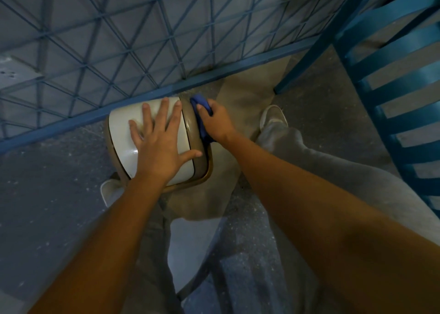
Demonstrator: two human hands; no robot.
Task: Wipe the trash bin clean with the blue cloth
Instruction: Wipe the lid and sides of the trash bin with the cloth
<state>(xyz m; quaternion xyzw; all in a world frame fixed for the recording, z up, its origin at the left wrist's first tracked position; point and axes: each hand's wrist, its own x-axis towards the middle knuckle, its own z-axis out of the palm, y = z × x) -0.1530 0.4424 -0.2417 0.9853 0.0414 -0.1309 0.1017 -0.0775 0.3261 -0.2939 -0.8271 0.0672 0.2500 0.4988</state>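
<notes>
A small trash bin (121, 132) with a cream lid and a tan rim stands on the floor just below a blue metal grille. My left hand (159, 139) lies flat on the lid with its fingers spread. My right hand (215, 122) grips the blue cloth (202, 113) and holds it against the bin's right side, beside the tan rim. Most of the cloth is hidden under that hand; a strip hangs down below the wrist.
The blue wire grille (133, 51) runs across the back, close behind the bin. A blue slatted metal frame (390, 80) stands at the right. My grey trouser legs and white shoes (273, 118) flank the bin on the speckled concrete floor (47, 194).
</notes>
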